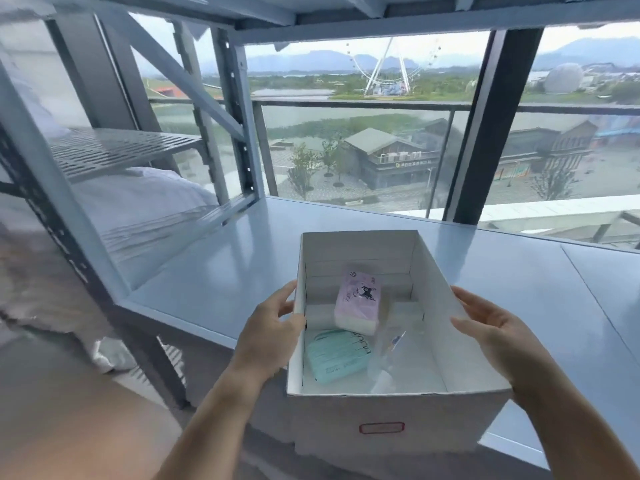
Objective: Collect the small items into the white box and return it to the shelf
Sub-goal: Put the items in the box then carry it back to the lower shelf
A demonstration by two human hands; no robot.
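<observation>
An open white box (381, 417) with a red label frame on its near face rests on the pale shelf board (221, 271), its near end past the board's front edge. Inside lie a pink tissue pack (358, 306), a mint-green pack (337, 355) and a clear plastic wrapper (391, 348). My left hand (268, 327) grips the box's left wall, thumb over the rim. On the right wall my right hand (498, 337) holds the rim the same way.
A grey metal rack frame (239, 133) stands at the left with a perforated shelf (114, 150) and white bedding (138, 199) under it. A large window with a dark post (491, 126) runs behind the shelf board. An upper shelf (311, 12) hangs overhead.
</observation>
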